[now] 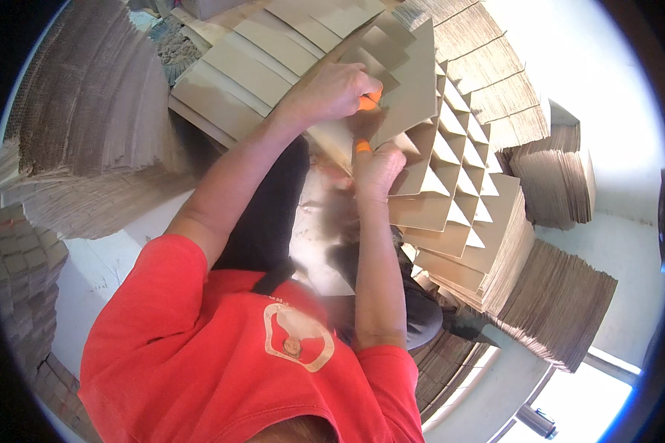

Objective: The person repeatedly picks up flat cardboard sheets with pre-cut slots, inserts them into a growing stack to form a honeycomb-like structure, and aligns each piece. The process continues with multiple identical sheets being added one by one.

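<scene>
The left hand (331, 92), its fingertips in orange coverings (368, 102), curls at the left side of a cardboard grid (430, 201); what it pinches is unclear. Just below those fingers, the right hand (379, 172), showing 1 orange covering, grips the grid. Left of the left fingers, flat cardboard sheets (255, 65) overlap; well right of the right fingers stand cardboard stacks (558, 304).

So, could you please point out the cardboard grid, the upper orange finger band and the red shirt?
Cardboard grid (425, 211): head view, on its lower outer panel.
Upper orange finger band (367, 102): head view, on its visible side.
Red shirt (225, 351): head view, on its torso cloth.
</scene>
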Available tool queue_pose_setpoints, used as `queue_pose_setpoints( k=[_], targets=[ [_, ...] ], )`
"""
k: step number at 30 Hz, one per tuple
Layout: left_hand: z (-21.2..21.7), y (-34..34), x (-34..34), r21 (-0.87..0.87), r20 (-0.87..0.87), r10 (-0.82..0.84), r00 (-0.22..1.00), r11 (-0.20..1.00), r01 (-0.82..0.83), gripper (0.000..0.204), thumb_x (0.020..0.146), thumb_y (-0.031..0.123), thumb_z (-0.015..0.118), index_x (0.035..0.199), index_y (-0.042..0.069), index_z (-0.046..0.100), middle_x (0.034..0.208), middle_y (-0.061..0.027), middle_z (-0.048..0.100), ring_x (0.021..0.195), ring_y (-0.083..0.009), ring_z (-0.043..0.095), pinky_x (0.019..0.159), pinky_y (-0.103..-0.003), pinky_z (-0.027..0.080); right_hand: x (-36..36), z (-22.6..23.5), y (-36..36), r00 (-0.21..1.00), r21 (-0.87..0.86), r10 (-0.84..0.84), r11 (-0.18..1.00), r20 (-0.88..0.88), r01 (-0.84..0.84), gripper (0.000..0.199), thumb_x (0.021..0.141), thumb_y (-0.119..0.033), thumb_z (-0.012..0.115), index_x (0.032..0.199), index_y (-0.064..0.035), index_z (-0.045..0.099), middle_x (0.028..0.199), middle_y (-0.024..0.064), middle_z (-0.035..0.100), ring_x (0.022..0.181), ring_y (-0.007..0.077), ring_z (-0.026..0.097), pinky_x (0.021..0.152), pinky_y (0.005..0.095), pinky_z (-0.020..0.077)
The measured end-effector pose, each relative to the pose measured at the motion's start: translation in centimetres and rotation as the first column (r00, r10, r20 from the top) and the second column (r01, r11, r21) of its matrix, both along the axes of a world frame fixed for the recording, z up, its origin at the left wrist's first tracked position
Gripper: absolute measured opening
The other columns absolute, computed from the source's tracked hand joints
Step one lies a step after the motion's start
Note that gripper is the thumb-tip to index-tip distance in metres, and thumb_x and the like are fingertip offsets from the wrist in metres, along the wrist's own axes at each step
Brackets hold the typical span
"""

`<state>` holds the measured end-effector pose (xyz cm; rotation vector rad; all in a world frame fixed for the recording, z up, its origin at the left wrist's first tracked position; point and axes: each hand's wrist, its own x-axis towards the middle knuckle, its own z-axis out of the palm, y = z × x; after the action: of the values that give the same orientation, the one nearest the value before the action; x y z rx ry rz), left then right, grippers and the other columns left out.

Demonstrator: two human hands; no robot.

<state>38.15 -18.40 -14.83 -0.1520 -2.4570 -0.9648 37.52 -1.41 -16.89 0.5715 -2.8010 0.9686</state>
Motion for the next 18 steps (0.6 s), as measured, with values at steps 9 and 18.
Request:
queue_pose_setpoints(
  k=[9,18],
  targets=[
    [-0.5,-0.2,-0.3,-0.060,-0.054,0.049,0.997,0.997,-0.052,0.008,0.075,0.008,0.069,0.082,0.006,0.065,0.079,-0.0122,0.059,0.079,-0.0327,0.061,0.068,-0.044,0.050,0.1,-0.2,0.3,0.991,-0.055,0.011,0.998,0.131,-0.004,0.023,0.070,-0.007,0.074,0.088,0.0061,0.067,0.077,0.0243,0.068,0.080,0.0406,0.068,0.073,0.0443,0.0530],
    [-0.4,-0.5,0.6,-0.060,-0.030,0.058,0.998,0.996,-0.059,0.008,0.075,0.008,0.070,0.081,0.007,0.065,0.073,-0.0093,0.058,0.078,-0.0285,0.062,0.066,-0.041,0.049,0.6,-0.3,-0.8,0.977,0.066,-0.120,0.992,0.178,0.110,0.047,0.074,-0.033,0.079,0.087,0.0102,0.067,0.082,0.0263,0.068,0.083,0.0445,0.066,0.079,0.0495,0.0520]
  ],
)
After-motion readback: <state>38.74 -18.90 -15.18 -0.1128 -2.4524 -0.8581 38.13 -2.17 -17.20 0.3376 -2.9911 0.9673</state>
